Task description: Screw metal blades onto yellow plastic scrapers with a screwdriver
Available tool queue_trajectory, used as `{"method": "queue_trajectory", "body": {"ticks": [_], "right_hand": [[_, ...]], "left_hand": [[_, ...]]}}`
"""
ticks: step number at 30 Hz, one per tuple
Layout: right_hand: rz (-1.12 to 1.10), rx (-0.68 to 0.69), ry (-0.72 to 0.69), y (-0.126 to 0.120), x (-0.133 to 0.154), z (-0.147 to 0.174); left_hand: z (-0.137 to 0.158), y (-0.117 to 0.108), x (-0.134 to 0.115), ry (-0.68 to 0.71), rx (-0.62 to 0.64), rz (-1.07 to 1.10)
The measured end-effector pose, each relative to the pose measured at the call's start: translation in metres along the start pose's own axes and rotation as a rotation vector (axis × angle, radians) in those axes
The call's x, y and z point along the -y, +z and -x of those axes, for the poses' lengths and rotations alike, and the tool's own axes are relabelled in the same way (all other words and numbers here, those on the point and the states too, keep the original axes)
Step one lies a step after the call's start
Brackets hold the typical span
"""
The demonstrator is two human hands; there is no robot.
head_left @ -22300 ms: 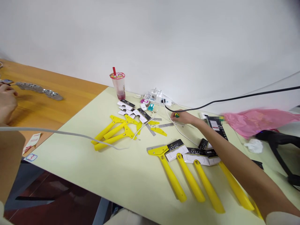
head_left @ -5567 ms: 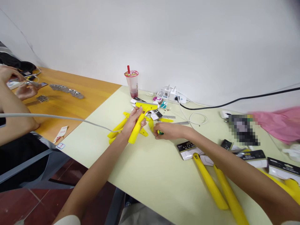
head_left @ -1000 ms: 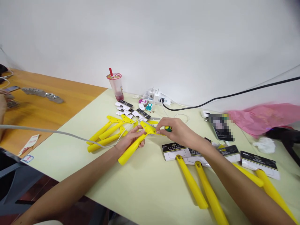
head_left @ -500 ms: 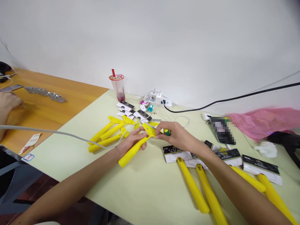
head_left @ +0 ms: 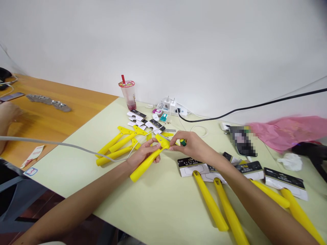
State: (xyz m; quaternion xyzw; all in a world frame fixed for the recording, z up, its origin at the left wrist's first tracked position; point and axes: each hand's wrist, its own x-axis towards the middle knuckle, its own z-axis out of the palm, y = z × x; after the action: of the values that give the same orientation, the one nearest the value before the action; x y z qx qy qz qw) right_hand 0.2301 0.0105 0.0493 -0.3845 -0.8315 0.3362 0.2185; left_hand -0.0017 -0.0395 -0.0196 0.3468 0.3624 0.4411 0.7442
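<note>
Spanning the whole foreground, the pale yellow-green table [head_left: 153, 204] carries the work; an orange wooden table [head_left: 63, 112] adjoins it on the left, where another person's hand [head_left: 7, 112] rests, apart from the wearer's own.

The left hand [head_left: 143, 156] is closed around a yellow scraper [head_left: 148, 160], which it holds low over the pale table. The scraper's long axis runs from its handle end, near and to the left, up and away to its head at the far right, beyond the fingers. The right hand [head_left: 191, 144] meets that head from the right and is the nearer hand to it; its fingers are closed on a small green-and-yellow screwdriver [head_left: 182, 142], whose tip is too small to make out against the head.

Packaged scrapers [head_left: 209, 200] with black-and-white cards lie to the right, bare scrapers [head_left: 117, 146] to the left. A drink cup with a red straw [head_left: 127, 93] stands by the wall.

The print on the cards, and a small sticker [head_left: 31, 171] at the table's left corner, are too small to read.
</note>
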Motion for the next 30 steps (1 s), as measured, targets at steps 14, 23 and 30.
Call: {"method": "queue_trajectory", "body": {"ticks": [14,23,30], "right_hand": [[0.039,-0.04,-0.008,-0.015,0.002,0.003],[0.055,-0.05,-0.045,-0.017,-0.002,0.004],[0.065,-0.044,-0.03,-0.019,0.0,0.004]], "left_hand": [[-0.003,-0.001,-0.002,-0.052,-0.041,-0.069],[-0.002,0.002,-0.008,-0.084,-0.043,-0.062],[-0.004,-0.002,-0.004,-0.06,-0.052,-0.046]]}}
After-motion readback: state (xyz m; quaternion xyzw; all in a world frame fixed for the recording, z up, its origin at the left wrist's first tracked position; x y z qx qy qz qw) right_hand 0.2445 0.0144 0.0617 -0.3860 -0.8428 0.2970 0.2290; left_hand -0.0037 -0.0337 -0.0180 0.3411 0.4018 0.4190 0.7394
